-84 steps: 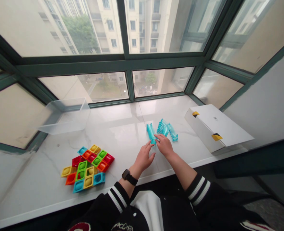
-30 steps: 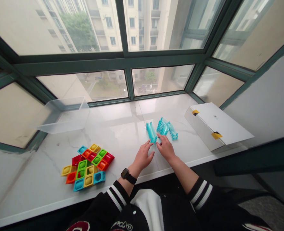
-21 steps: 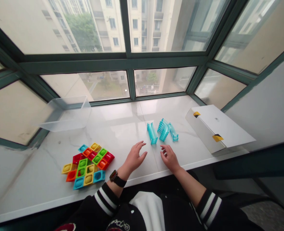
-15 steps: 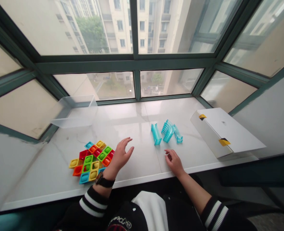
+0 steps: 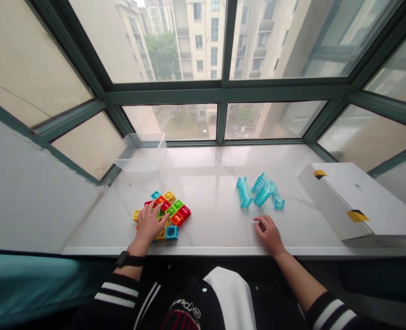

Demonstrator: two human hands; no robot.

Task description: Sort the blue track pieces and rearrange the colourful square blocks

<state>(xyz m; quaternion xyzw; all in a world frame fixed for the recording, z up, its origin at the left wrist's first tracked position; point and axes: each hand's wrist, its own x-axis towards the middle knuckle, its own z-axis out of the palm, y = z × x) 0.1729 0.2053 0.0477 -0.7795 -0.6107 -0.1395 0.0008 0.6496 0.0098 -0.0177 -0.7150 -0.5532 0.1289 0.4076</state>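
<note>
My left hand (image 5: 150, 224) lies flat with fingers spread on top of a cluster of coloured plastic blocks (image 5: 174, 213) in red, orange, yellow, green and blue on the white marble sill (image 5: 206, 183). Part of the cluster is hidden under the palm. My right hand (image 5: 269, 232) rests on the sill with loosely curled fingers and holds nothing. Just beyond it lie three translucent turquoise ribbed pieces (image 5: 259, 191), apart from the hand. A black watch sits on my left wrist.
A clear plastic tub (image 5: 141, 151) stands at the back left by the window. A long white cardboard box (image 5: 349, 199) with yellow-black tape lies at the right. Green window frames close the far side. The sill's front edge runs just before my hands.
Both hands left the turquoise pieces. My left hand swept left and came down on the coloured blocks; my right hand drew back toward me. The camera turned left.
</note>
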